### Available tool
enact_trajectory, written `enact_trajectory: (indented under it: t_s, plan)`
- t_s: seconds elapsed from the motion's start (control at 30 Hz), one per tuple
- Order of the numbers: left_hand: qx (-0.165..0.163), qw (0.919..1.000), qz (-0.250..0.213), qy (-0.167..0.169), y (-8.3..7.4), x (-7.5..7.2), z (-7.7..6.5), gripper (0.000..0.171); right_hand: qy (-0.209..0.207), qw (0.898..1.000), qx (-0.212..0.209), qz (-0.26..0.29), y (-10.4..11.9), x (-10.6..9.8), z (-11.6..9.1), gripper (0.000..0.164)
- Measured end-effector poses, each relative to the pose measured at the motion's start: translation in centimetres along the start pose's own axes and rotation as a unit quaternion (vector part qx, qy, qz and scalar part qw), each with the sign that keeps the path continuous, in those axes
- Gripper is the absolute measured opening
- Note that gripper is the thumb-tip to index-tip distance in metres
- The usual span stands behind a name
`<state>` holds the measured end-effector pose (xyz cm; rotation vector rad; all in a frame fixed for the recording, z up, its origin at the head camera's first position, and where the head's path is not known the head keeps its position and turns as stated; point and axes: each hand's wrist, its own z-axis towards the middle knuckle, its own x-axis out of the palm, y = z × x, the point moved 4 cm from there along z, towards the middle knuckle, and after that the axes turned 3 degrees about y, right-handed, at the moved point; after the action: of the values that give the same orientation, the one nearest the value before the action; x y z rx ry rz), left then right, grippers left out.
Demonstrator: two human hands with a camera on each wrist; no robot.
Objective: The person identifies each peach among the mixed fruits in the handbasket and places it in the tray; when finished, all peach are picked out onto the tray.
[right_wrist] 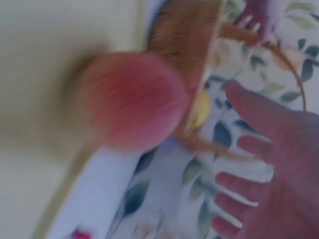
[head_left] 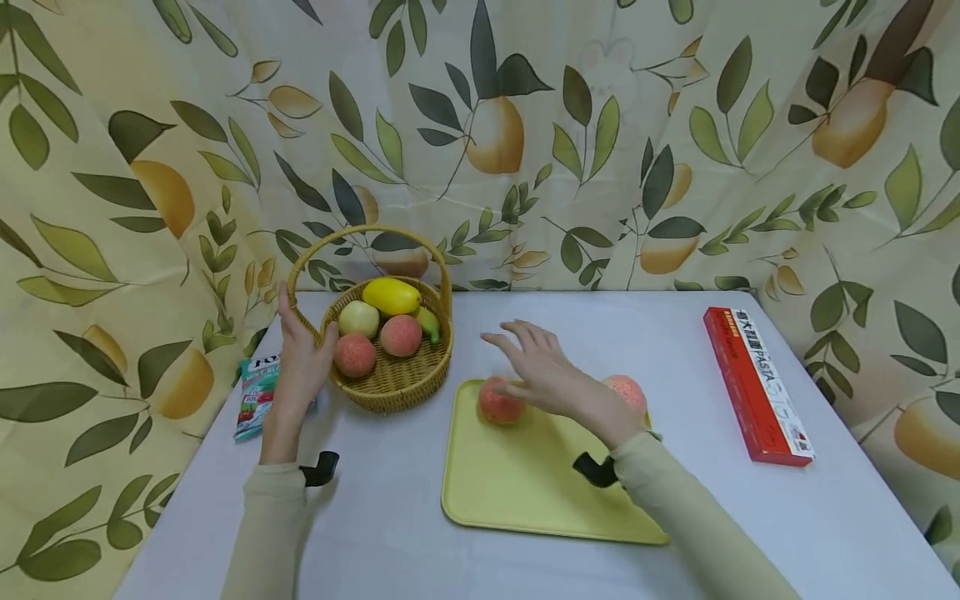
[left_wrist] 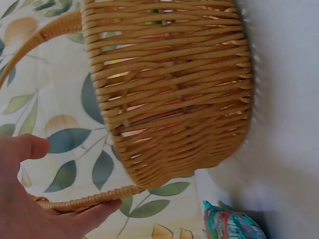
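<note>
My left hand [head_left: 302, 358] is at the left side of a wicker basket [head_left: 397, 383]. In the left wrist view its fingers lie fairly straight along the basket's handle [left_wrist: 89, 200], with the thumb held apart. Inside the basket are two pink peaches [head_left: 401, 336], a pale round fruit [head_left: 358, 320], a long yellow fruit [head_left: 392, 296] and a green-yellow piece [head_left: 429, 323]. Over the yellow tray [head_left: 517, 492], my right hand [head_left: 542, 367] is spread, its palm bare in the right wrist view. A peach [head_left: 498, 403] on the tray sits beside it; another peach [head_left: 626, 390] is partly hidden by my right forearm.
A red pasta box [head_left: 750, 392] lies at the right of the white table [head_left: 375, 517]. Left of the basket is a turquoise snack bag [head_left: 257, 400], partly behind my left arm. A leaf-patterned curtain [head_left: 480, 208] hangs along the table's back and sides.
</note>
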<state>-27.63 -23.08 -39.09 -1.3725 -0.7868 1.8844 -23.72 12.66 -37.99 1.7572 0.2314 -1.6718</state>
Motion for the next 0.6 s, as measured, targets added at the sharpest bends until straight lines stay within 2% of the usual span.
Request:
enact_trajectory:
  t_s: [0.1, 0.23, 0.4, 0.6]
  plan:
    - [-0.006, 1.0000, -0.001, -0.001, -0.1, -0.2, 0.1, 0.095, 0.035, 0.998, -0.043, 0.001, 2.2, -0.1, 3.6, 0.074]
    - [-0.003, 0.9999, -0.005, 0.010, -0.3, 0.4, 0.1, 0.095, 0.076, 0.995, -0.067, -0.002, 4.2, 0.6, 7.4, 0.075]
    - [0.002, 0.9997, -0.009, 0.024, -0.3, 0.9, 0.0, 0.095, 0.124, 0.991, -0.058, -0.004, 5.6, 2.7, 11.2, 0.074]
    - [0.006, 0.9999, -0.010, 0.004, -0.3, 0.3, 0.2, 0.095, 0.168, 0.984, -0.030, -0.056, 7.4, 4.9, 15.0, 0.072]
